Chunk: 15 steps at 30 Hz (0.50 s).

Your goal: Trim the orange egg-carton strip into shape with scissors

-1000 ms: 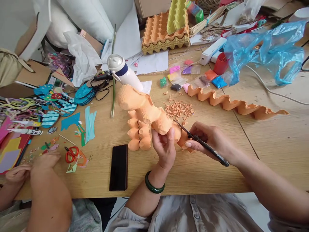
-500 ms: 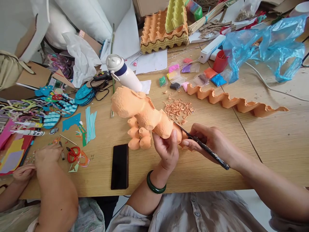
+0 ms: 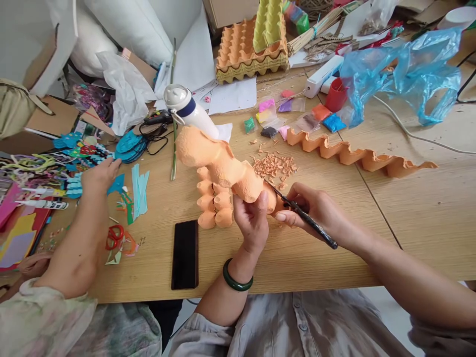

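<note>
My left hand point(image 3: 253, 218) grips a strip of orange egg carton point(image 3: 223, 168) near its lower right end, thumb on the near side. The strip slants up to the left above the table, its rounded cups facing me. In my right hand point(image 3: 316, 210) are black scissors point(image 3: 312, 225), seen nearly edge-on. Their blades meet the end cup beside my left thumb; how far they are open is hard to make out. Behind the strip stand several cut orange carton cups point(image 3: 224, 216) in two rows. A heap of orange scraps point(image 3: 277, 166) lies just beyond the scissors.
Another carton strip point(image 3: 353, 153) lies at right, near small colored clay packets point(image 3: 332, 123) and a blue plastic bag point(image 3: 379, 74). A phone point(image 3: 185, 255) and white bottle point(image 3: 191, 111) are to the left. A co-worker's arm point(image 3: 87, 218) reaches over craft materials.
My hands, the carton strip and the scissors have shifted slightly, with the scissors' handle moving left and up. The co-worker's arm has reached forward toward the blue pieces.
</note>
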Available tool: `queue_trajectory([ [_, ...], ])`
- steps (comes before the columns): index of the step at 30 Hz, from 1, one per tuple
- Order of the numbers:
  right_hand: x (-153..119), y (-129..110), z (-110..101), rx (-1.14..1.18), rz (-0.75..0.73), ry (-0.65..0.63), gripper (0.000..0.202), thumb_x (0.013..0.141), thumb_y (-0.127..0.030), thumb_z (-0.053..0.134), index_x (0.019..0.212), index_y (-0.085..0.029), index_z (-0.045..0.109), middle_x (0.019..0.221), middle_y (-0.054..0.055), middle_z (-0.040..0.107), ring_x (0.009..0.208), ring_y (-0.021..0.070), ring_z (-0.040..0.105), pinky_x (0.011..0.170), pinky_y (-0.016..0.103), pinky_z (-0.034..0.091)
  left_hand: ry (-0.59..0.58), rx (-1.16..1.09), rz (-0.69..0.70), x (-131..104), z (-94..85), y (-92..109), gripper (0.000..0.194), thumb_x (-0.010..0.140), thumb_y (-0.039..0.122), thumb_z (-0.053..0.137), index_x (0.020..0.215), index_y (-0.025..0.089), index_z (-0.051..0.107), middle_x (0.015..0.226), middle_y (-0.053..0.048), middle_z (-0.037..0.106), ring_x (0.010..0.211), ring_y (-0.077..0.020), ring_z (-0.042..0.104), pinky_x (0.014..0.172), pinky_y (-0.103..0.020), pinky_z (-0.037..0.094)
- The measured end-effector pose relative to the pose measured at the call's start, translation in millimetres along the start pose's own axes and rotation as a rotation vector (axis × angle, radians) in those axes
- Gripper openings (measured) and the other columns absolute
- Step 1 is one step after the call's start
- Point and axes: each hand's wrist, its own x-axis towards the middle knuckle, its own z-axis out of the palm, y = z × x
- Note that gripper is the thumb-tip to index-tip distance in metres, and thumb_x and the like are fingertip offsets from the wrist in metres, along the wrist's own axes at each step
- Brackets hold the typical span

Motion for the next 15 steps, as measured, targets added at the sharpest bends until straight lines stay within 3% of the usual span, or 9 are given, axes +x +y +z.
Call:
queue_trajectory([
  [8,-3.7,-7.3,6.1,-0.083,0.006,0.064,0.059,0.089,-0.083,0.056,0.081,-0.025,0.043,0.061,-0.002,0.052,0.054,0.013,0.04,0.054,0.027,0.025,-0.045,-0.067,-0.034,-0.6,0.6,0.5,0.04,0.092,0.045,0.078,0.124,0.023,0.067,0.126,-0.009,0.077,0.125,-0.0235,0.071,0.108,-0.032,0.055],
  [15,-4.4,-6.5,10.1,-0.075,0.007,0.072,0.054,0.095,-0.078,0.05,0.081,-0.026,0.04,0.057,-0.004,0.047,0.052,0.0124,0.034,0.053,0.027,0.024,-0.037,-0.077,-0.033,-0.6,1.1,-3.3,0.035,0.091,0.045,0.079,0.116,0.023,0.068,0.112,-0.007,0.079,0.115,-0.0211,0.074,0.104,-0.03,0.056],
])
